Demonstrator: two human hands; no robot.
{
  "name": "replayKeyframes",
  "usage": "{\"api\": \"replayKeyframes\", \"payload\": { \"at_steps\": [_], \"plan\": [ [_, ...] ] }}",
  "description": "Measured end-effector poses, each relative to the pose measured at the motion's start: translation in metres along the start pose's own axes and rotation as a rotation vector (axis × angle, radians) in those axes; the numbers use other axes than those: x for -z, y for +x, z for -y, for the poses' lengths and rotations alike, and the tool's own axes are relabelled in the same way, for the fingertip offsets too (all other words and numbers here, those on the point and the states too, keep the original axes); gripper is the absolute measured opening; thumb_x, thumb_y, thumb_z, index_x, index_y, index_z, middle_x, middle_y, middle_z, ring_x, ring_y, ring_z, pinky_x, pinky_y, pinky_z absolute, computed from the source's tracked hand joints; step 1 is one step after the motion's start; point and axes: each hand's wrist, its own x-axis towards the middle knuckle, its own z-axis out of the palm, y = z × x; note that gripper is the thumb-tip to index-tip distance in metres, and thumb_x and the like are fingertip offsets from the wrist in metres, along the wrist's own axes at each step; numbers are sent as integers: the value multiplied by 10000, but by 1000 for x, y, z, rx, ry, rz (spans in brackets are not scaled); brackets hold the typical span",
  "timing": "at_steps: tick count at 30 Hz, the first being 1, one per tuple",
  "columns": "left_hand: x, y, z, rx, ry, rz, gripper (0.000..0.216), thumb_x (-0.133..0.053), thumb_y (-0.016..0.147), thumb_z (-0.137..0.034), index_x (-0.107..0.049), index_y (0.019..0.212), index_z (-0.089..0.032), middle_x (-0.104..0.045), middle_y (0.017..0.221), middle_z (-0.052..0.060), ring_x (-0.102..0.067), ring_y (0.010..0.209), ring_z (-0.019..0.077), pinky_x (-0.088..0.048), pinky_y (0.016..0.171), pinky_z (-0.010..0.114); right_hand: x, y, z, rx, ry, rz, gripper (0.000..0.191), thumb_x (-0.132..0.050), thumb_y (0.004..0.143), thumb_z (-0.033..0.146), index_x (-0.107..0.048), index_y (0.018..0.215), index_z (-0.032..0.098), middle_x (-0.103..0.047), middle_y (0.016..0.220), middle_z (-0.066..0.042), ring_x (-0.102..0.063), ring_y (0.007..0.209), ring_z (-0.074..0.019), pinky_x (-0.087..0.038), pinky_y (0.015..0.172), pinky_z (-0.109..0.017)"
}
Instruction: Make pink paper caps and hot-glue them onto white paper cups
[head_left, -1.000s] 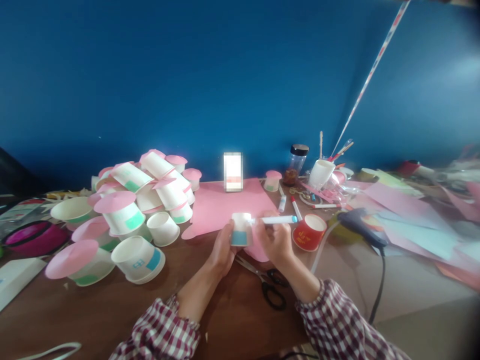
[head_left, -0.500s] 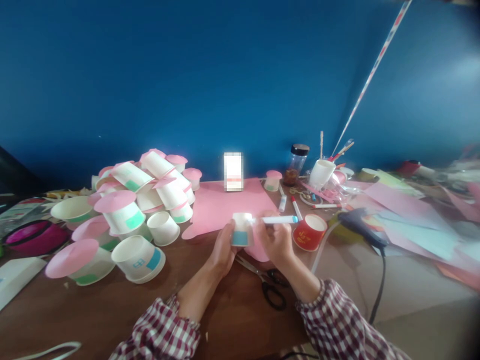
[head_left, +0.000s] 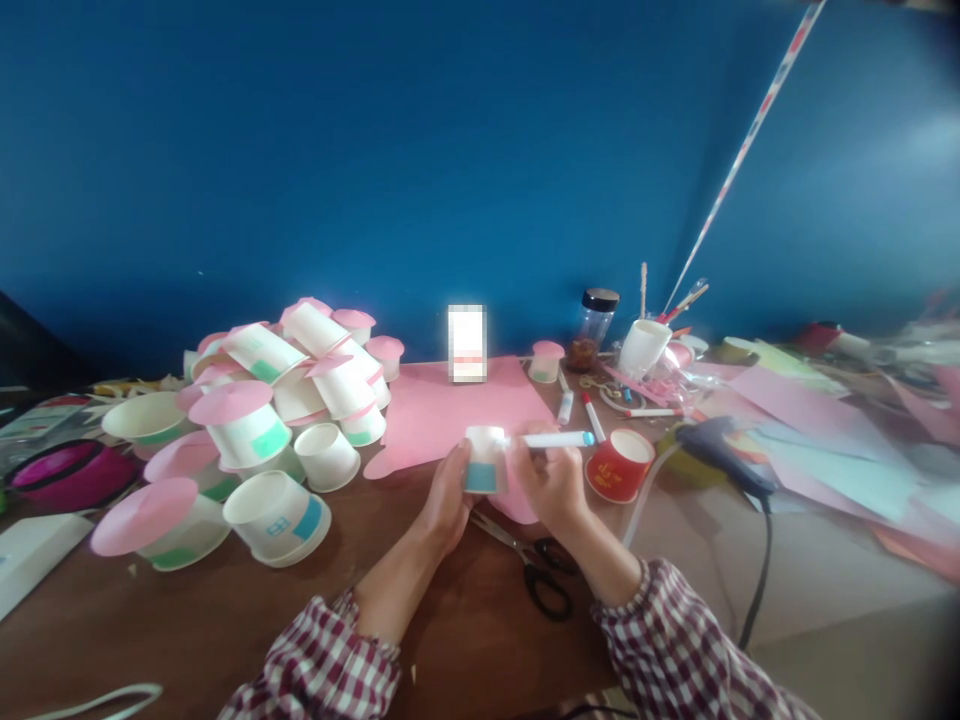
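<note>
Wall (head_left: 375,180), flat and painted blue, stands at 12 o'clock; all clock positions are read from the centre of my work area. Brown tabletop (head_left: 450,630) extends beneath my forearms. Heap of white paper cups (head_left: 236,440), many fitted with pink conical paper caps, occupies 9 to 10 o'clock. Flat pink paper sheet (head_left: 450,405) lies at 12 o'clock. Blurred dark-blue corded tool (head_left: 709,442) rests at 3 o'clock. Steel scissors with black handles (head_left: 525,550) lie at 5 o'clock. My left hand (head_left: 448,500) is at 8 o'clock, my right hand (head_left: 553,485) between 3 and 4 o'clock. Red paper cup with gold print (head_left: 619,468) stands near my right hand, at 3 o'clock. White paper cup with a blue block (head_left: 484,465) is at centre; my left hand grasps its side. Slim white marker with a blue end (head_left: 559,440) is pinched in my right hand, roughly horizontal, tip toward 9 o'clock at the cup. Whether the tip touches, I cannot tell.
</note>
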Motion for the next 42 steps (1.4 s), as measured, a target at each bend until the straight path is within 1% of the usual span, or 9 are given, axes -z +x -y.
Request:
{"api": "replayKeyframes", "payload": {
  "at_steps": [4,8,11,17,21,27,31,37,42],
  "plan": [
    [0,0,0,-21,14,4,395,-589,789,-463,-638,970,-115,-641,824,62,-583,754,178,-466,680,287,-1,-1,-2,7,7,16,141,-484,841,237,-595,784,171,-620,596,-5,-565,475,-118,-456,472,-201],
    [1,-1,0,-23,6,4,400,-608,771,-469,-646,953,-115,-629,778,50,-576,720,169,-464,674,284,-2,-3,-5,6,18,36,139,-488,842,240,-600,796,172,-637,645,-15,-578,514,-120,-463,502,-202],
    [0,-1,-1,-21,1,9,390,-600,777,-471,-644,939,-118,-623,761,43,-572,704,163,-465,668,283,-3,-4,-5,-3,24,52,147,-490,845,247,-603,789,171,-628,619,-5,-568,496,-115,-456,500,-200],
    [-1,-1,-2,-15,-7,1,401,-578,791,-478,-629,960,-119,-641,812,67,-585,733,180,-467,654,287,-2,-3,-4,-32,57,65,142,-506,836,249,-609,787,165,-621,603,-2,-571,492,-114,-456,498,-198],
    [-2,-2,-1,-20,-18,-17,405,-606,770,-479,-633,964,-125,-651,839,68,-583,727,172,-464,639,280,-2,-2,-5,-94,103,30,142,-496,840,244,-607,806,162,-628,619,-5,-554,471,-110,-446,458,-194],
    [-3,-3,-1,-24,-14,24,428,-578,785,-509,-632,977,-130,-659,882,69,-592,756,175,-463,657,283,-3,-3,-7,-125,108,35,151,-510,839,259,-619,812,157,-645,657,-19,-576,515,-123,-462,486,-204],
    [-3,-3,-2,-18,-40,17,430,-608,764,-496,-638,972,-121,-665,876,71,-603,759,180,-462,666,283,-2,-4,-7,-139,99,47,163,-511,839,271,-624,809,158,-636,628,-10,-574,501,-125,-460,474,-204],
    [-4,-4,-4,-2,-51,0,384,-602,786,-430,-630,998,-112,-668,886,75,-609,789,189,-473,663,282,-1,-2,-6,-142,99,26,143,-510,832,248,-616,796,158,-632,615,-7,-575,498,-121,-461,479,-198],
    [-6,-6,-7,28,-74,-13,388,-599,789,-417,-624,1017,-103,-674,895,83,-617,808,201,-486,678,293,-1,-1,-5,-155,115,20,138,-512,834,254,-605,791,162,-627,584,-3,-586,490,-124,-462,465,-193]
  ]
}}
